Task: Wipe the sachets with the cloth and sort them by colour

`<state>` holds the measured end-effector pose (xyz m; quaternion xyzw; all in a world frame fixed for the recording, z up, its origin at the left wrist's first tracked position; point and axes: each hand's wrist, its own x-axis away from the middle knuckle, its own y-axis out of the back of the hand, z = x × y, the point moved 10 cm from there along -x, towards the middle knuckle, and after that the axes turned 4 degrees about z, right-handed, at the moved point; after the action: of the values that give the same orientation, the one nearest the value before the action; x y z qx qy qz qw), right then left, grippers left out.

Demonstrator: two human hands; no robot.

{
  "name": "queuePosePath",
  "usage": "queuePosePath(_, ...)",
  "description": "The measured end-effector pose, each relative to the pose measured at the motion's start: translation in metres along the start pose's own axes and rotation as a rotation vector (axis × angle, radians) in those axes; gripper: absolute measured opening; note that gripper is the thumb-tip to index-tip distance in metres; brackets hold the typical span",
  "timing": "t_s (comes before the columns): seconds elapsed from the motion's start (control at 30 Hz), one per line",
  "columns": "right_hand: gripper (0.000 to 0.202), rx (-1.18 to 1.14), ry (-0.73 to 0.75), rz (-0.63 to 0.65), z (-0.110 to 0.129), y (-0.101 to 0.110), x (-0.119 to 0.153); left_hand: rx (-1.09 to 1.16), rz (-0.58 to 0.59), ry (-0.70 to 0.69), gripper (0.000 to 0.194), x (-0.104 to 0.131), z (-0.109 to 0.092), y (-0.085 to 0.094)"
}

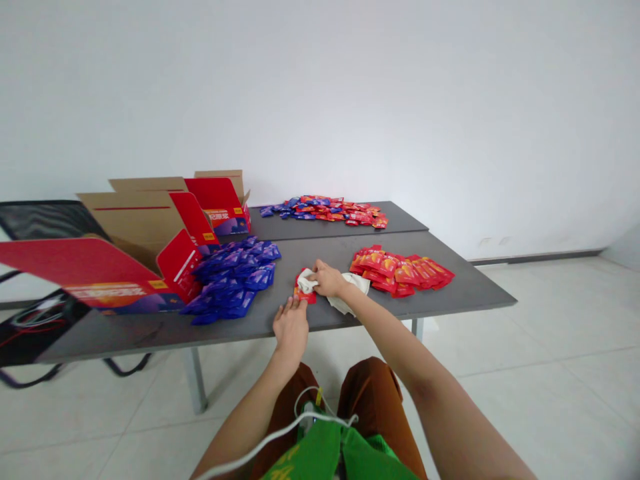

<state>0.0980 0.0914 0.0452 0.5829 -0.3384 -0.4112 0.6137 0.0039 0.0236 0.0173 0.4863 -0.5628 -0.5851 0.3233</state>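
Observation:
A single red packet (306, 297) lies on the dark grey table in front of me. My right hand (327, 279) grips a bunched white cloth (306, 281) and presses it on the packet's upper part; more of the cloth trails out to the right beneath my wrist. With fingers stretched out, my left hand (291, 325) rests at the packet's lower left edge, its fingertips touching it. To the left is a heap of blue packets (239, 273). A pile of red packets (400, 270) lies to the right.
Open red cardboard boxes (165, 267) stand along the table's left side. A mixed heap of red and blue packets (330, 210) lies at the back by the wall. The table's front edge (350, 325) is just before my knees. A white cable (270, 440) crosses my lap.

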Motion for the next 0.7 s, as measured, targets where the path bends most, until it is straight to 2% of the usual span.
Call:
queuePosePath(0.07,0.032,0.001,-0.08,-0.003,-0.012,0.003,-0.015,-0.013,0.031,-0.002,0.047,0.0,-0.001,-0.005)
queuePosePath(0.17,0.033,-0.023,-0.068,-0.012,-0.01,0.003,-0.022,0.006,0.046,-0.007,0.048,0.003,0.002,-0.006)
queuePosePath(0.33,0.036,-0.058,0.163,0.086,0.024,-0.008,-0.008,0.031,0.049,-0.016,0.049,0.006,0.002,-0.001)
queuePosePath(0.4,0.038,-0.073,0.044,0.081,0.015,-0.006,-0.008,0.025,0.06,0.022,0.049,0.004,0.001,0.001)
queuePosePath(0.53,0.038,-0.037,-0.363,-0.03,-0.02,0.008,-0.003,0.063,0.067,0.085,0.043,0.0,-0.002,0.011)
queuePosePath(0.6,0.042,-0.023,-0.465,-0.078,-0.027,0.016,0.005,0.092,0.027,0.129,0.038,-0.002,0.001,0.019)
queuePosePath(0.7,0.051,-0.091,-0.514,-0.22,-0.038,0.037,0.027,0.114,-0.117,0.183,0.036,-0.006,0.004,0.034)
